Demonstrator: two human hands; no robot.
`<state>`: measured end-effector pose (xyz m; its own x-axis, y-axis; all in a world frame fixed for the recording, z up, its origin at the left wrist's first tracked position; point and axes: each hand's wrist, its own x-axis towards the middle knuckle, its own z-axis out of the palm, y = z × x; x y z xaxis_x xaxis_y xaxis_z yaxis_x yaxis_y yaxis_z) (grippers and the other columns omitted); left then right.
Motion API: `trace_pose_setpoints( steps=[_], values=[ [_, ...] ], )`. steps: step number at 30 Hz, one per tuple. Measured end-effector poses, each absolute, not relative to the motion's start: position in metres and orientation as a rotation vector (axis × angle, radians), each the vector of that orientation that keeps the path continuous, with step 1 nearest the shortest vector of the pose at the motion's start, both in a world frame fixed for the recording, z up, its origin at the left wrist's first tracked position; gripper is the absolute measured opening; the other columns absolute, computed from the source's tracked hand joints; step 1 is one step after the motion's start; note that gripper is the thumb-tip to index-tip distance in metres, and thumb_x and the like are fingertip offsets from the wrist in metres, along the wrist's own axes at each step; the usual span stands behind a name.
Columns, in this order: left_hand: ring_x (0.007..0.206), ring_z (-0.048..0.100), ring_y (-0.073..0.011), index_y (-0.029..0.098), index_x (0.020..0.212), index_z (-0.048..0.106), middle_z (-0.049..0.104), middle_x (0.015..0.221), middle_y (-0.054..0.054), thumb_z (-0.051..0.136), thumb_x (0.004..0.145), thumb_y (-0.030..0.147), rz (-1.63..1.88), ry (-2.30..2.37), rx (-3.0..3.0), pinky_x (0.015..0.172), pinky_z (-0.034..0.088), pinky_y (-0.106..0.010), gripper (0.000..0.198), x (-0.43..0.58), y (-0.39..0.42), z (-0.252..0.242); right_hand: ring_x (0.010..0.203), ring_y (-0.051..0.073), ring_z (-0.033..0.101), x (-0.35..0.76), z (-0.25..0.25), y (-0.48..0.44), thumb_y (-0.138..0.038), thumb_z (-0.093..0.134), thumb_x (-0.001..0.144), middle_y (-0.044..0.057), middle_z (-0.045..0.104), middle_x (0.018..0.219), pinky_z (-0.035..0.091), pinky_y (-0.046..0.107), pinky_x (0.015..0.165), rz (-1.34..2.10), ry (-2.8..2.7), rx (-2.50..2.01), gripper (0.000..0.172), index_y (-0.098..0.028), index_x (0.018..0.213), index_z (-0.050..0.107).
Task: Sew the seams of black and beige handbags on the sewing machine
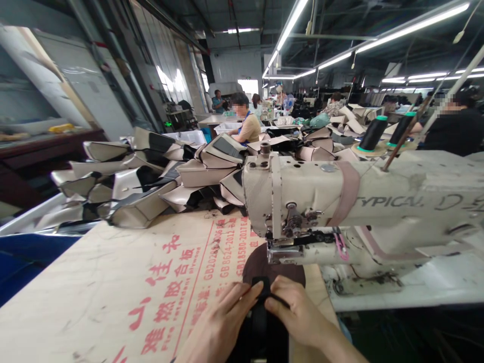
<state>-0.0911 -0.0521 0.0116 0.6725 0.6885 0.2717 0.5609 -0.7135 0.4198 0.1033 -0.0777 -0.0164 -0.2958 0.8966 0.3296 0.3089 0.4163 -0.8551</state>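
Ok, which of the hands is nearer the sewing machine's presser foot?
The right hand is nearer, just below the presser foot; the left hand sits farther off, across the black strap.

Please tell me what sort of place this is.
It looks like a sewing factory, probably making bags or similar goods. It shows an industrial sewing machine, thread cones, piles of cut panels, and workers at benches.

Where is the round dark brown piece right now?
In the head view, the round brown piece lies on the plywood tabletop below the sewing machine head, just beyond the left hand and right hand holding a black strap.
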Motion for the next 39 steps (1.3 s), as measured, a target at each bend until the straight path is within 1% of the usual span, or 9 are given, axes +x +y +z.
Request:
trace_pose_setpoints(
  steps=[5,12,15,16,18,20,27,35,39],
  values=[
    [0.09,0.057,-0.0141,0.026,0.109,0.059,0.059,0.097,-0.003,0.039,0.084,0.01,0.454,1.021,2.549,0.079,0.05,-0.02,0.036,-0.086,-0.046,0.019,0.075,0.014,0.051,0.099,-0.013,-0.077,-0.032,0.044,0.092,0.002,0.058,0.076,0.036,0.025,0.068,0.85,-1.824,-1.1,0.028,-0.016,0.074,0.057],
    [0.085,0.055,-0.0139,0.022,0.094,0.063,0.061,0.09,-0.002,0.038,0.089,0.016,0.419,0.974,2.494,0.079,0.046,-0.021,0.026,-0.085,-0.045,0.026,0.07,0.013,0.053,0.099,-0.012,-0.081,-0.03,0.058,0.084,-0.001,0.058,0.069,0.037,0.024,0.065,0.887,-1.748,-1.283,0.022,-0.018,0.066,0.061],
    [0.088,0.056,-0.0131,0.022,0.098,0.061,0.059,0.093,-0.003,0.036,0.091,0.019,0.389,1.021,2.352,0.079,0.045,-0.021,0.027,-0.086,-0.049,0.034,0.073,0.013,0.054,0.101,-0.006,-0.082,-0.028,0.067,0.077,-0.002,0.06,0.074,0.039,0.023,0.067,0.966,-1.626,-1.376,0.01,-0.02,0.077,0.063],
    [0.088,0.056,-0.0129,0.022,0.098,0.061,0.059,0.093,-0.003,0.036,0.091,0.02,0.395,1.032,2.304,0.079,0.045,-0.021,0.027,-0.086,-0.05,0.036,0.076,0.013,0.055,0.102,-0.003,-0.082,-0.027,0.068,0.076,-0.002,0.06,0.079,0.04,0.023,0.069,0.973,-1.623,-1.37,0.012,-0.02,0.084,0.062],
    [0.087,0.056,-0.0126,0.022,0.096,0.062,0.06,0.093,-0.003,0.038,0.091,0.023,0.415,1.034,2.224,0.079,0.045,-0.021,0.025,-0.086,-0.05,0.039,0.084,0.014,0.053,0.102,0.001,-0.082,-0.024,0.064,0.079,-0.002,0.059,0.087,0.04,0.024,0.076,0.938,-1.708,-1.314,0.013,-0.022,0.092,0.06],
    [0.086,0.057,-0.0126,0.021,0.092,0.064,0.061,0.091,-0.003,0.041,0.09,0.026,0.446,1.038,2.169,0.078,0.045,-0.022,0.023,-0.087,-0.05,0.038,0.089,0.015,0.051,0.1,0.002,-0.083,-0.021,0.058,0.084,-0.001,0.058,0.091,0.038,0.026,0.08,0.851,-1.843,-1.258,0.008,-0.022,0.092,0.059],
    [0.081,0.057,-0.0124,0.021,0.087,0.064,0.062,0.085,-0.001,0.045,0.088,0.031,0.58,1.078,2.16,0.075,0.044,-0.023,0.022,-0.09,-0.05,0.022,0.081,0.016,0.049,0.093,-0.006,-0.086,-0.017,0.046,0.09,0.001,0.057,0.082,0.037,0.029,0.075,0.647,-1.9,-1.264,0.011,-0.019,0.084,0.055],
    [0.08,0.053,-0.0143,0.018,0.073,0.063,0.06,0.077,-0.001,0.052,0.084,0.032,0.595,1.123,2.231,0.074,0.041,-0.026,0.02,-0.087,-0.052,0.028,0.083,0.016,0.049,0.098,-0.003,-0.087,-0.019,0.047,0.09,0.001,0.056,0.084,0.037,0.029,0.076,0.641,-1.957,-1.268,0.009,-0.019,0.087,0.055],
    [0.081,0.051,-0.0149,0.019,0.072,0.062,0.06,0.078,-0.001,0.054,0.083,0.03,0.612,1.156,2.27,0.075,0.04,-0.028,0.018,-0.083,-0.053,0.032,0.084,0.017,0.048,0.097,-0.006,-0.088,-0.019,0.045,0.091,0.002,0.055,0.084,0.035,0.031,0.076,0.543,-1.991,-1.296,0.01,-0.019,0.089,0.055]
  ],
)
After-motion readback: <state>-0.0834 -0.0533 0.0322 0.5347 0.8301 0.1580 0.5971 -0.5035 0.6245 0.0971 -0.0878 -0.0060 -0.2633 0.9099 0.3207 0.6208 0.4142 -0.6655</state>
